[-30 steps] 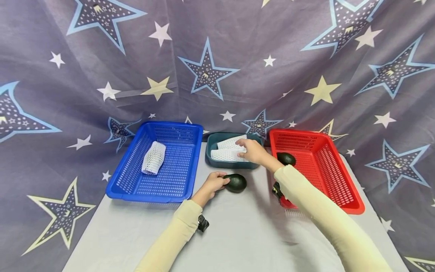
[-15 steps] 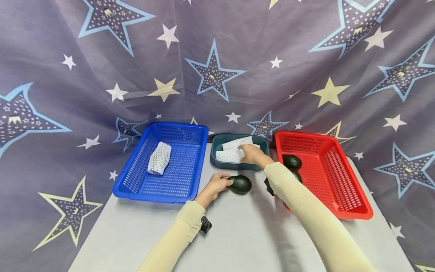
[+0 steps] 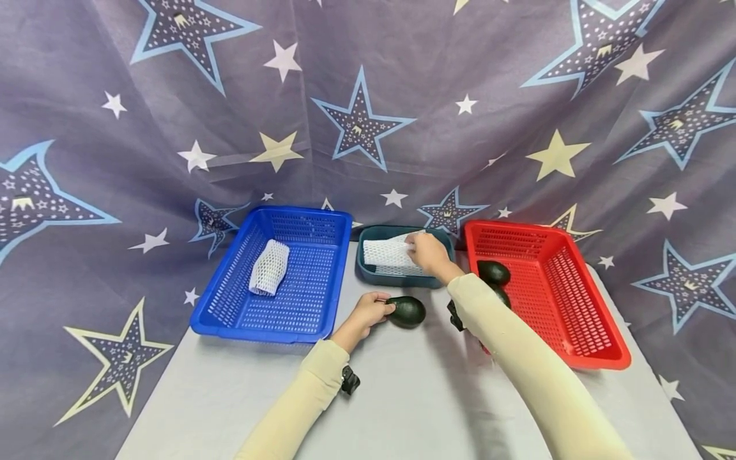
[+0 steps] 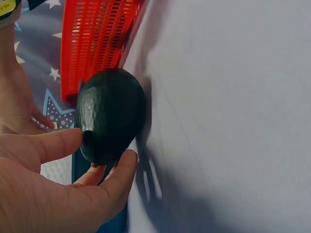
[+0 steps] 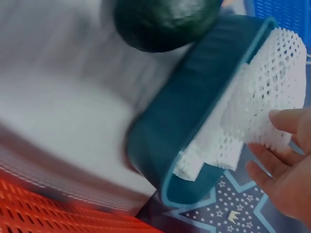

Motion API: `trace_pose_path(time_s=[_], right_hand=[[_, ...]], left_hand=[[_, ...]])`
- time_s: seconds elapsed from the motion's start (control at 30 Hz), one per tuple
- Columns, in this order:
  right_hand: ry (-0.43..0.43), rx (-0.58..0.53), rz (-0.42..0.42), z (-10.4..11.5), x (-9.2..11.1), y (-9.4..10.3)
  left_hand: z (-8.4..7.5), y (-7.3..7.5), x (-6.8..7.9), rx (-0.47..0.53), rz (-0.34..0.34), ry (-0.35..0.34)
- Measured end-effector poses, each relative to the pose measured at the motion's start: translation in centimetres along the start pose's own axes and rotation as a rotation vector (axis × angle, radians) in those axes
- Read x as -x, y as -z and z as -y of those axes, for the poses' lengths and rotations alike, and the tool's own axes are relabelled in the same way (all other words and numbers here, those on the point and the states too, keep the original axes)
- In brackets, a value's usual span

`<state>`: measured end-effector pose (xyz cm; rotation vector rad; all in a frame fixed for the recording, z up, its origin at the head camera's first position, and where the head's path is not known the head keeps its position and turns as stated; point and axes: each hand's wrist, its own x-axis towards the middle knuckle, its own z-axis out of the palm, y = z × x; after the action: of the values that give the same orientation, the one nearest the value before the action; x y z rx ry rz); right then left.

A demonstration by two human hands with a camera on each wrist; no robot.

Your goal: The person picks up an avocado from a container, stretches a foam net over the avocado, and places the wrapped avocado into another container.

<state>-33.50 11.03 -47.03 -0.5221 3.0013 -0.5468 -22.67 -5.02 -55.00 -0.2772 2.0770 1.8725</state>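
Note:
A dark green avocado (image 3: 407,312) is held at its narrow end by my left hand (image 3: 365,312), just in front of a teal bin (image 3: 397,280). In the left wrist view the thumb and fingers pinch the stem end of the avocado (image 4: 114,109), its broad end pointing away from the hand. Over the bin my right hand (image 3: 428,252) pinches the edge of a white foam net sleeve (image 3: 388,252). The right wrist view has this sleeve (image 5: 272,82) raised partly above the bin rim, between thumb and fingers. More white netting lies beneath it inside the bin.
To the left stands a blue basket (image 3: 267,335) holding a netted, sleeve-shaped bundle (image 3: 269,268). On the right, a red basket (image 3: 581,306) contains avocados (image 3: 493,273), partly hidden by the right forearm. A star-patterned curtain (image 3: 368,185) hangs behind the pale table (image 3: 402,396).
My right hand has come down into the bin, taken hold of a foam net sleeve and lifted it slightly. My left hand keeps its grip on the avocado.

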Motion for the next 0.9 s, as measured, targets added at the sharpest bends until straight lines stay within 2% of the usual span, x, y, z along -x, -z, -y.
trace_pose_path(time_s=[0.13,0.23,0.37,0.47,0.57,0.67,0.77,0.9], right_hand=[[0.020,-0.124,-0.085,-0.2,0.1,1.5],[0.034,-0.264,-0.153,-0.3,0.4,2.6],[0.017,-0.560,-0.192,-0.5,1.3,3.6],[-0.044,-0.840,-0.169,-0.5,2.6,4.0],[-0.117,-1.095,-0.137,-0.3,4.2,4.1],[-0.169,-1.277,-0.112,-0.2,5.8,3.8],[-0.181,-1.366,-0.084,-0.1,7.3,3.4],[-0.186,-1.399,-0.066,0.2,8.9,2.9]], left_hand=[[-0.1,-0.1,0.1,-0.001,-0.008,0.000],[-0.5,-0.2,0.2,-0.024,-0.051,-0.011],[-1.9,-0.2,0.4,-0.031,-0.142,-0.075],[-3.6,-0.2,0.9,0.029,-0.175,-0.151],[-5.5,-0.1,1.4,0.126,-0.144,-0.219],[-7.0,-0.1,1.8,0.227,-0.070,-0.259],[-8.0,-0.4,2.0,0.292,-0.003,-0.276],[-8.6,-0.9,2.0,0.323,0.027,-0.277]])
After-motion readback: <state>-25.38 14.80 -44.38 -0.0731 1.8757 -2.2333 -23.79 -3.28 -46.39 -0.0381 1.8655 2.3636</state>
